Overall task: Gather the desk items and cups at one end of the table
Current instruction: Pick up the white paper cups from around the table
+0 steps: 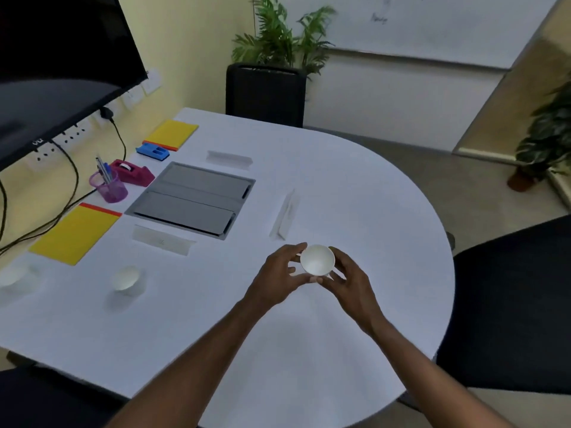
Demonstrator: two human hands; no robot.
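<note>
A white paper cup is held above the white table between both hands, its mouth tipped toward me. My left hand grips its left side and my right hand its right side. Two more white cups stand at the left, one near the middle left and another at the frame edge. Against the wall lie two yellow notepads, a purple pen holder, a maroon tape dispenser and a blue stapler.
A grey cable hatch is set into the table, with three white name tents around it. Black chairs stand at the far side and at the right. A monitor hangs over the left end.
</note>
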